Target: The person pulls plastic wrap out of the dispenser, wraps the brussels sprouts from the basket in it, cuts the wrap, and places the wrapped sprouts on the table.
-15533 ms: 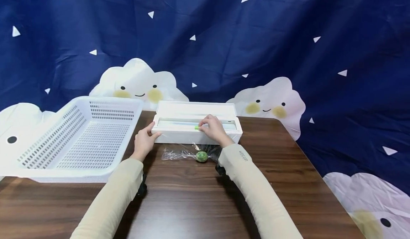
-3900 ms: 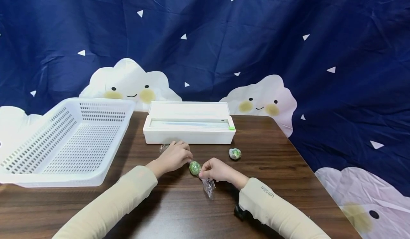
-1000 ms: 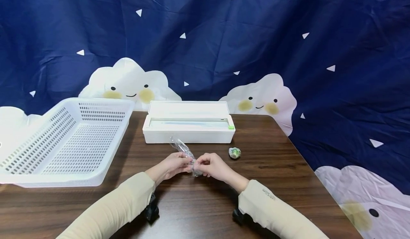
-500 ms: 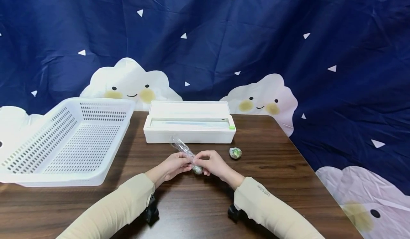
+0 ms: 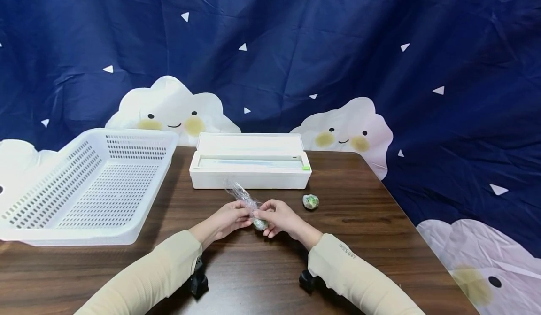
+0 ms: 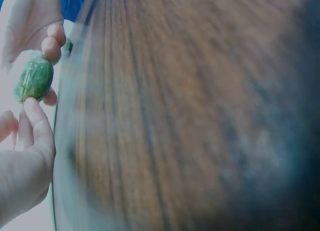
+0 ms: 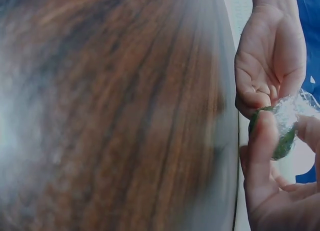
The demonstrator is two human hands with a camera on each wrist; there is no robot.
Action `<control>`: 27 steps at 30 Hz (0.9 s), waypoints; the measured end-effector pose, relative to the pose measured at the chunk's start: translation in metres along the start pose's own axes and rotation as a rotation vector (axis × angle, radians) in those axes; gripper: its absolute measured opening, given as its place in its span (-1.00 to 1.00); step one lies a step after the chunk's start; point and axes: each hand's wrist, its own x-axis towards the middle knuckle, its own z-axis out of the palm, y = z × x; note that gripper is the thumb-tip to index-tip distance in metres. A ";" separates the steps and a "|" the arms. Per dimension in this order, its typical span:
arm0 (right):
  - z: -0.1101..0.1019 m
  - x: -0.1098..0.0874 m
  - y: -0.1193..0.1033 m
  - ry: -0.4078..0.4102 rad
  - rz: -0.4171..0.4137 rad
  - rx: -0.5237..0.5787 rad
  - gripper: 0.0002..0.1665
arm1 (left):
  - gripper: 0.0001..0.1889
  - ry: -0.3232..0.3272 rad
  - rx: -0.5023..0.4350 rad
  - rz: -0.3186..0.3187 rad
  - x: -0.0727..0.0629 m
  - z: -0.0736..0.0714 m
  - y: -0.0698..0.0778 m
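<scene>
A small round green fruit in clear plastic wrap is between my hands, above the front half of the table. A long twisted tail of cling film runs from it toward the white box. My left hand holds the fruit from the left, curled fingertips against it. From the right, my right hand pinches the film and fruit with thumb and fingers. Green skin shows through the shiny film on the fruit in the left wrist view. In the right wrist view a thumb partly covers the fruit.
A white cling film dispenser stands behind the hands, lid raised, with a green slider at its right end. Another wrapped green fruit lies to the right. At the left stands a white perforated basket. A patterned blue cloth hangs behind.
Over the last second my right fingers have shifted slightly on the film, and more green shows. Earlier, the right hand was on the dispenser's slider; the second wrapped fruit then appeared at right.
</scene>
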 end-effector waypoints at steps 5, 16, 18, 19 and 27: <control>-0.003 0.001 0.003 -0.024 0.023 0.045 -0.61 | -0.68 -0.075 -0.009 -0.002 -0.002 -0.002 0.000; -0.008 0.001 0.006 -0.060 0.018 0.069 -0.69 | -0.31 -0.158 0.084 0.014 -0.004 -0.004 0.001; -0.009 0.001 0.006 -0.083 0.009 0.081 -0.67 | -0.37 -0.129 0.101 0.029 -0.003 -0.004 -0.001; -0.009 0.001 0.006 -0.093 0.009 0.092 -0.65 | -0.41 -0.115 0.107 0.036 -0.002 -0.004 -0.002; -0.013 0.002 0.009 -0.213 -0.060 0.124 -0.44 | -0.66 -0.043 0.102 0.066 0.002 -0.006 -0.004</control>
